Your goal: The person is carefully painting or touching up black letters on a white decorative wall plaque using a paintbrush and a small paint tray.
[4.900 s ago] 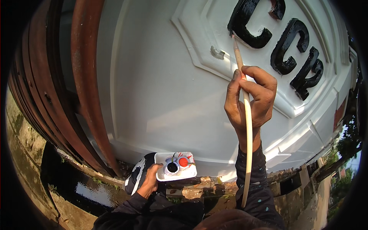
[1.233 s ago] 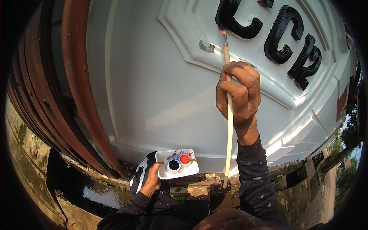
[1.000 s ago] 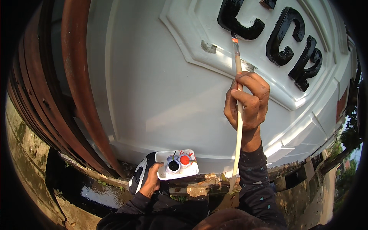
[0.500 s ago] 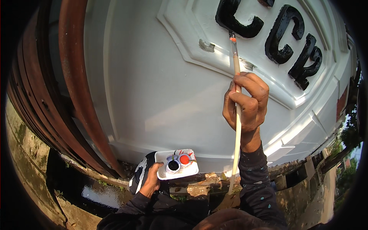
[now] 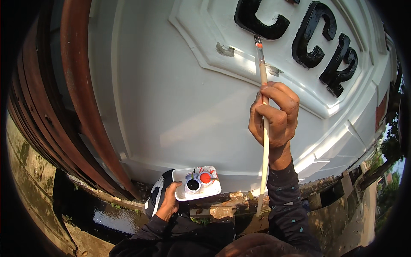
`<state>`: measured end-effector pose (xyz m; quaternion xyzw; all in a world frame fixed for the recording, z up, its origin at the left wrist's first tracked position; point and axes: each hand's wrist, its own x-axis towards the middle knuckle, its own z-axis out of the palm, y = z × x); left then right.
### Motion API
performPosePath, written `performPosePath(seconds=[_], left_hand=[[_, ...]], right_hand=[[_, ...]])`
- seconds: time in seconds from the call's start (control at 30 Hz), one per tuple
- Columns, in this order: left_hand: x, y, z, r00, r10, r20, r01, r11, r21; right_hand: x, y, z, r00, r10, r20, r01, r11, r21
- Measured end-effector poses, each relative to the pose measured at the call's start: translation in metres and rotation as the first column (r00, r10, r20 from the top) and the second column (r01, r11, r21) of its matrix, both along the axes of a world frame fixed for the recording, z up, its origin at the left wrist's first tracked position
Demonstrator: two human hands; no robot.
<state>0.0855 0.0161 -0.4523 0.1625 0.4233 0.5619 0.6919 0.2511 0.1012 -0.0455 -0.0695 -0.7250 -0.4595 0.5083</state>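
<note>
My right hand [image 5: 277,113] is closed around a long paintbrush [image 5: 264,139] with a pale wooden handle. Its black-stained bristles, banded with orange-red at the ferrule, meet the lower edge of a raised black letter [image 5: 262,21] on the grey-white wall panel [image 5: 171,85]; whether they touch I cannot tell. Low down, my left hand [image 5: 169,202] grips the left side of a white tray [image 5: 199,196]. Inside the tray stand small paint cups, one with black paint [image 5: 193,184] and one with red paint [image 5: 205,177]. A thin stick or brush leans in the cups.
Further raised black characters [image 5: 314,36] run to the right within a moulded border. Grey smudges [image 5: 225,50] mark that border. Reddish-brown vertical bars [image 5: 77,81] rise at the left. Below lie a dark water channel [image 5: 113,218] and a concrete ledge [image 5: 87,240].
The panel and its letters sit slightly further left and higher in the picture. The brush tip now lies just under the letter's lower edge. My left hand and the tray have hardly moved.
</note>
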Motion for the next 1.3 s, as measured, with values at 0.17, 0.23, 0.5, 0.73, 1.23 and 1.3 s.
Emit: performPosePath(seconds=[0.17,0.23,0.5,0.73,1.23,1.3], left_hand=[[0.003,-0.002,0.008,0.999,-0.049,-0.011,0.049,0.999,0.000],[0.014,-0.002,0.011,0.989,0.135,0.063,-0.134,0.991,-0.014],[0.001,-0.008,0.027,0.997,-0.016,0.070,0.016,1.000,-0.003],[-0.002,-0.002,0.012,0.989,-0.039,0.145,0.036,0.999,0.018],[-0.003,-0.007,0.010,0.984,-0.046,0.173,0.043,0.999,0.022],[-0.004,-0.006,0.010,0.985,-0.054,0.166,0.050,0.998,0.026]], right_hand=[[-0.009,0.009,0.006,0.998,0.018,0.066,-0.020,0.999,0.034],[-0.002,0.012,0.006,1.000,-0.017,0.014,0.016,0.999,0.034],[0.001,0.002,-0.001,1.000,0.003,0.015,-0.003,1.000,-0.005],[0.012,0.005,0.003,0.999,-0.015,-0.044,0.013,0.999,-0.037],[0.004,-0.011,0.000,0.990,0.108,-0.093,-0.119,0.986,-0.120],[-0.006,-0.005,-0.001,0.986,0.167,-0.027,-0.169,0.979,-0.116]])
